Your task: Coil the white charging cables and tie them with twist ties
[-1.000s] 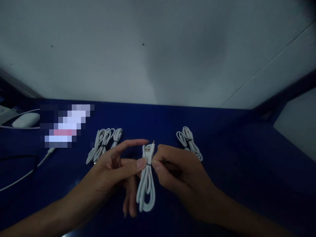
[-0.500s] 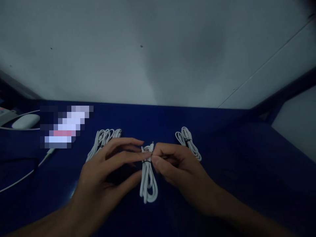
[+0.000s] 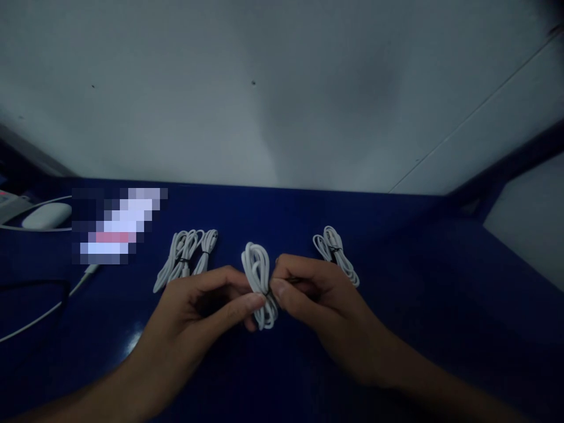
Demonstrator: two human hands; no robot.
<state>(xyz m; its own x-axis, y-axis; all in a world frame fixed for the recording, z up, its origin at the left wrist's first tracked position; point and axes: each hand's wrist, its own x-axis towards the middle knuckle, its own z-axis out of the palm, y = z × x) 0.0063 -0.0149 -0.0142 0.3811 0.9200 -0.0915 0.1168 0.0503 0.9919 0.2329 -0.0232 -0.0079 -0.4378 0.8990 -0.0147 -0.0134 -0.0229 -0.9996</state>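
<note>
A coiled white USB cable (image 3: 257,263) stands between my hands, its loops at the top and bottom and its waist cinched by a thin black tie (image 3: 268,292). My left hand (image 3: 185,317) pinches the bundle at its waist, thumb in front and fingers behind. From the other side, my right hand (image 3: 326,299) has thumb and forefinger closed at the tie, apparently gripping its end. The fingertips partly cover the tie, and the cable's plugs cannot be made out.
Tied white cable bundles (image 3: 183,255) lie to the left, and another cable bundle (image 3: 335,252) lies behind my right hand. Further left are a blurred-out phone-like device (image 3: 118,226) with a plugged-in cord (image 3: 57,306) and a white mouse-like object (image 3: 47,216). A pale wall (image 3: 185,106) backs the blue table (image 3: 264,376).
My left hand has turned the cable bundle over, so the plugs at its top no longer show. Its fingers have gone from spread to pinching. My right hand has hardly moved.
</note>
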